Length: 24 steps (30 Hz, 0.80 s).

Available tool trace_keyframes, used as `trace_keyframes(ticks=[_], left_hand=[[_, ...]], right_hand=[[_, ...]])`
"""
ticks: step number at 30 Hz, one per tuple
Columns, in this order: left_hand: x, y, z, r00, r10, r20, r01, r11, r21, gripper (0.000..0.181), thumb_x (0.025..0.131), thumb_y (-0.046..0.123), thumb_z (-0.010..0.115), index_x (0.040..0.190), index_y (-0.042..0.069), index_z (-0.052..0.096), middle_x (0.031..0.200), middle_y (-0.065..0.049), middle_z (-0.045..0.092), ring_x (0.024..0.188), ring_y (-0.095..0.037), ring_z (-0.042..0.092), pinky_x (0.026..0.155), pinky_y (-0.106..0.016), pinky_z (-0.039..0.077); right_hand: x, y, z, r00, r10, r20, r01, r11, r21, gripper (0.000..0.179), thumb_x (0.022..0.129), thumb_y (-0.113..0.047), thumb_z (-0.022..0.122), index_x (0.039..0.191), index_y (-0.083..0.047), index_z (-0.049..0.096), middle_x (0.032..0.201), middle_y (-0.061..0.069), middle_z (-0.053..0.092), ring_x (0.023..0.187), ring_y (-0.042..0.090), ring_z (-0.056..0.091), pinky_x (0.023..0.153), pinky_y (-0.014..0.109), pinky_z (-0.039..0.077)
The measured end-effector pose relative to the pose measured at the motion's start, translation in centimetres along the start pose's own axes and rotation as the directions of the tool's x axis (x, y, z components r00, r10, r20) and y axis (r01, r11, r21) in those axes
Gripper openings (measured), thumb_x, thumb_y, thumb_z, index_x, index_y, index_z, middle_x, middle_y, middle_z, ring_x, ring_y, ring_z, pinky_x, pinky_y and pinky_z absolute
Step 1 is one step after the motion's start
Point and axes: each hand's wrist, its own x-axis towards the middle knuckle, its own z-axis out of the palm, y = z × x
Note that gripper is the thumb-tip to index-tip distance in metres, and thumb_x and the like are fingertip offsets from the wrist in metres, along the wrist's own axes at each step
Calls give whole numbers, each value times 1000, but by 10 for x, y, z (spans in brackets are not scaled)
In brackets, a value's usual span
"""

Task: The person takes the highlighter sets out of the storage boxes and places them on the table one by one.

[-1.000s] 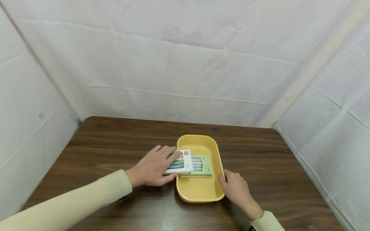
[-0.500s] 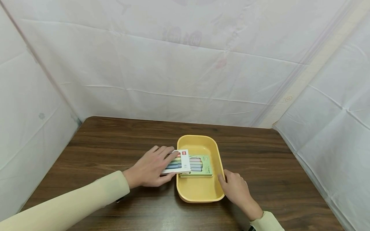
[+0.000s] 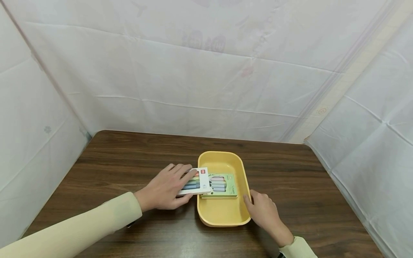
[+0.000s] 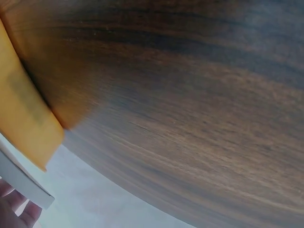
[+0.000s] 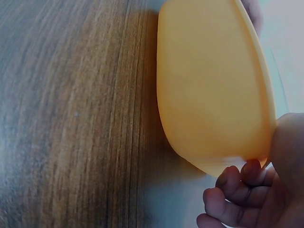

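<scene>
My left hand (image 3: 166,188) holds a white windowed box of coloured pens (image 3: 204,182), fingers across its top and thumb along the near edge. That box lies over the left rim of a yellow plastic bin (image 3: 222,212), its right end above a green box of markers (image 3: 230,190) lying inside. The green box's left end is hidden. My right hand (image 3: 265,212) pinches the bin's right rim, thumb on the inner side. In the right wrist view the fingertips (image 5: 229,175) touch the bin's outer wall (image 5: 209,85). The left wrist view catches the pen box's edge (image 4: 23,183) beside the bin.
A dark wood-grain table (image 3: 135,154) carries the bin near its middle. Pale printed cloth (image 3: 180,79) hangs as walls behind and at both sides, meeting the table's edges.
My left hand has drawn the pen box slightly to the left, so more of the green marker box shows. The bin and my right hand have stayed in place.
</scene>
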Motion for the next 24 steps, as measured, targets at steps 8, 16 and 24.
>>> trace_keyframes(ticks=[8, 16, 24], left_hand=[[-5, -1, 1, 1000, 3, -25, -3, 1000, -13, 62, 88, 52, 49, 137, 14, 49, 129, -9, 55, 113, -23, 55, 84, -38, 44], [-12, -3, 2, 1000, -8, -9, 7, 999, -31, 62, 87, 51, 50, 137, 13, 48, 129, -8, 54, 113, -22, 54, 88, -40, 46], [-15, -4, 2, 1000, -11, -7, 10, 999, -50, 64, 86, 50, 53, 138, 14, 47, 131, -8, 53, 112, -22, 54, 89, -40, 47]], right_hand=[[0, 1, 1, 1000, 7, -2, -7, 1000, 2, 22, 95, -24, 56, 76, -12, 58, 55, -3, 48, 47, 11, 46, 44, 28, 33], [0, 1, 1, 1000, 8, 10, -9, 1000, 7, 22, 95, -24, 56, 77, -12, 58, 56, -2, 49, 47, 11, 46, 44, 28, 33], [0, 0, 0, 1000, 5, 16, -5, 1000, 8, 22, 95, -23, 55, 77, -12, 58, 57, -2, 49, 48, 11, 46, 44, 28, 33]])
